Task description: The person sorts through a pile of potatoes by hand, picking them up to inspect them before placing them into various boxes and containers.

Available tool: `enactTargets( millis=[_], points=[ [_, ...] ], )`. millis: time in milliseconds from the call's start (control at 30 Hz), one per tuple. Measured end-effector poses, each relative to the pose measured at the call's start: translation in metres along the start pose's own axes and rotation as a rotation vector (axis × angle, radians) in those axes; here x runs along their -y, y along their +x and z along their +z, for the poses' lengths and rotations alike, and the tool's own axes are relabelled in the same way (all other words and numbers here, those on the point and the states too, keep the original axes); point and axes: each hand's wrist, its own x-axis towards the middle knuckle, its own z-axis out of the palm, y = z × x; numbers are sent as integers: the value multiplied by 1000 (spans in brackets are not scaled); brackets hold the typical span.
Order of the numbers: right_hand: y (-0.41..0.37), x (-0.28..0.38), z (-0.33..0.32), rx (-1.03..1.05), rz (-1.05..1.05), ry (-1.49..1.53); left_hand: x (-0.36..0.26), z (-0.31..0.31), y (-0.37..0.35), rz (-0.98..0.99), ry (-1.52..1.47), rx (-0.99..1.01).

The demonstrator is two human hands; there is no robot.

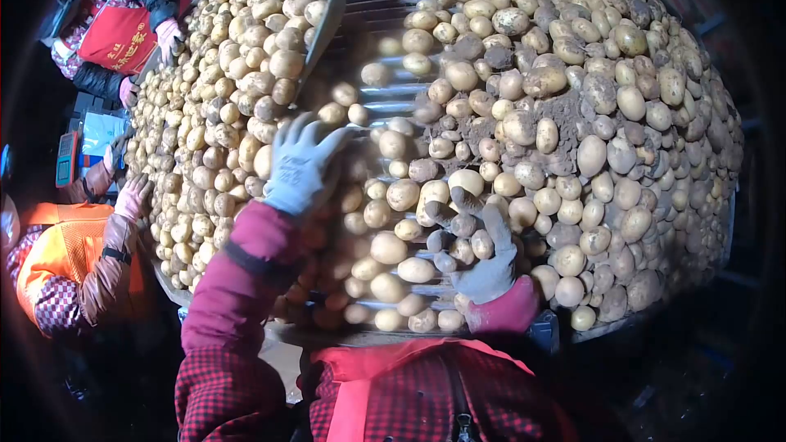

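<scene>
Between your hands, potatoes (388,247) lie loose over the metal bars (391,105). Your left hand (299,165) has its fingers spread wide by more potatoes, any hold beneath hidden; your right hand (485,268) has fingers parted and half curled, small potatoes among them, though whether any is gripped you cannot tell.

Potatoes (592,155), too many to count, in two heaps (286,64); one slatted metal bed (389,92); one gloved left hand (299,165) and one gloved right hand (483,262), the wearer's own; at least three co-workers (98,278); one flat scoop (331,20); one red apron (119,38); one orange vest (72,237); one red device (65,160)
</scene>
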Motion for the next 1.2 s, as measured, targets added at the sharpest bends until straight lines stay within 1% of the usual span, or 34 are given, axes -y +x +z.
enactTargets(
  millis=[33,100,133,167,233,267,300,333,433,467,500,533,567,633,733,767,833,933,1033,1067,1100,1133,1167,1200],
  points=[
    [-2,0,-1,18,-33,-31,2,-10,-12,-6,52,16],
    [-1,-1,3,23,-56,-21,10,-12,-45,-26,180,-89],
    [-1,-1,3,11,-69,-40,13,-24,-62,-87,137,-16],
    [-1,-2,3,17,-72,-28,21,-31,-76,-132,134,16],
    [-2,-3,3,20,-74,-12,36,-43,-103,-233,258,0],
    [0,-1,-2,100,-43,46,52,-42,-123,-310,243,-6],
    [0,-2,-2,110,-49,58,65,-41,-135,-383,230,-18],
    [0,-3,-3,120,-55,68,64,-48,-134,-278,348,-82],
    [-1,-7,-6,98,-53,42,21,-60,-91,-186,58,-129],
    [-1,-7,-4,83,-52,30,9,-56,-72,-86,35,-134],
    [-1,-7,-2,68,-50,19,-7,-57,-50,-47,-58,-27],
    [-1,-8,-2,61,-54,8,-8,-41,-37,4,-39,-39],
    [0,-7,-2,59,-51,3,-12,-35,-16,14,-57,45],
    [-2,-6,-2,54,-55,-7,-1,-3,17,-61,-11,361],
    [-5,0,-9,54,-66,-6,0,15,39,-42,-156,469],
    [-5,2,-14,48,-65,9,0,19,36,-41,-144,424],
    [-3,4,-16,60,-57,22,2,12,26,-95,-26,402],
    [1,2,-15,67,-43,8,10,17,15,-120,-73,296],
    [5,-3,-9,60,-13,-14,15,20,6,-195,-238,201],
    [6,-6,-8,63,-4,-26,1,7,4,-224,-229,139],
    [7,-9,-7,64,6,-42,-13,-9,1,-172,-316,59],
    [9,-13,-8,70,15,-60,-27,-18,0,-100,-390,-66],
    [9,-15,-6,58,21,-81,-42,-30,0,-47,-424,-140],
    [8,-17,-3,49,23,-103,-57,-45,0,10,-498,-169]
  ],
)
